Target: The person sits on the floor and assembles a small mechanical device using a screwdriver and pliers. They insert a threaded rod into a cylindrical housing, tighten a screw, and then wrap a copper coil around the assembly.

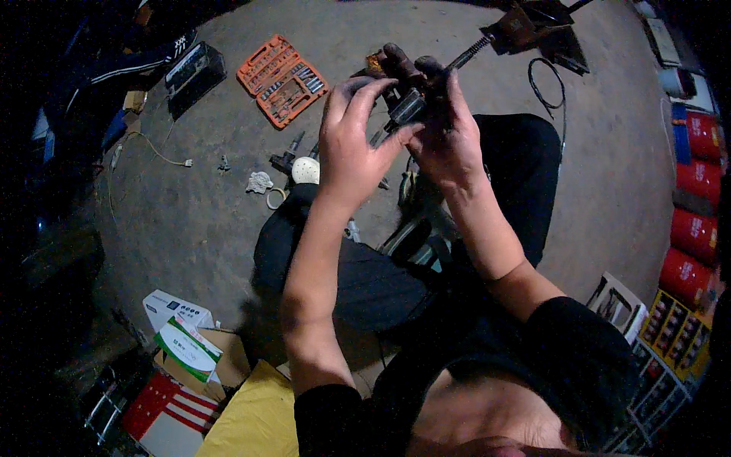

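Note:
Both hands are raised in front of me around a dark, greasy metal part (407, 107) with a squarish block in its middle. My left hand (352, 148) curls around its left side, the fingertips at its upper edge and the thumb reaching under toward my other palm. From the right, my right hand (451, 141) grips the part; its fingers are blackened with grease. The fingers hide much of the part, so its exact kind cannot be told. Past the right fingertips, a threaded rod with a spring (474, 52) runs up to a rusty metal stand (525, 30).
On the floor ahead lies an orange socket set case (283, 81), opened out. Near my left knee are a white perforated disc (306, 170), a tape ring (275, 199) and a crumpled rag (260, 182). A black cable (547, 103) loops at right. Red cans (693, 228) line the right side; boxes (190, 346) stand lower left.

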A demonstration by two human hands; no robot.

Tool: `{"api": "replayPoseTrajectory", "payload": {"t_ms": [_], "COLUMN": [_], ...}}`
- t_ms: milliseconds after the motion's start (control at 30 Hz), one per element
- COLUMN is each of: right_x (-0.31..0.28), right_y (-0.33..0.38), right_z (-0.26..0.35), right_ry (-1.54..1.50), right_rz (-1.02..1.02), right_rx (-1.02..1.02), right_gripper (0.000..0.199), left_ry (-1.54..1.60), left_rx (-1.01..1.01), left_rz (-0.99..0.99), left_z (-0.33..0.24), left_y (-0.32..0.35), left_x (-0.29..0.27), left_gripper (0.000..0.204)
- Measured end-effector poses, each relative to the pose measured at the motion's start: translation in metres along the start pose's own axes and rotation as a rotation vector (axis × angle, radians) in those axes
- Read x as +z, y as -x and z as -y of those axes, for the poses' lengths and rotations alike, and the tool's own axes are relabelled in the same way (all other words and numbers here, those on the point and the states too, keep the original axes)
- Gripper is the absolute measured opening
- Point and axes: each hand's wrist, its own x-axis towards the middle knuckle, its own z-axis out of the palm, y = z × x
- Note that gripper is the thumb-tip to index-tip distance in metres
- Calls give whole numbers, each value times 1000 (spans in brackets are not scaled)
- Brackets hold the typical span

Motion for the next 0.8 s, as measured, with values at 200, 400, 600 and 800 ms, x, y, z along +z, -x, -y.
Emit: {"api": "replayPoseTrajectory", "payload": {"t_ms": [200, 400, 600, 800], "right_x": [-1, -34, -32, -23], "right_y": [-8, -30, -30, -36], "right_z": [0, 7, -6, -12], "right_ry": [-158, -313, -266, -109], "right_rz": [133, 237, -17, 113], "right_rx": [4, -71, -10, 84], "right_gripper": [44, 37, 38, 41], "left_ry": [113, 273, 837, 1348], "left_rx": [-54, -379, -365, -536], "left_rz": [3, 325, 210, 215], "left_z": [-2, 16, 14, 7], "left_y": [0, 5, 4, 6], "left_x": [-5, -16, -10, 3], "left_gripper": [33, 24, 21, 21]}}
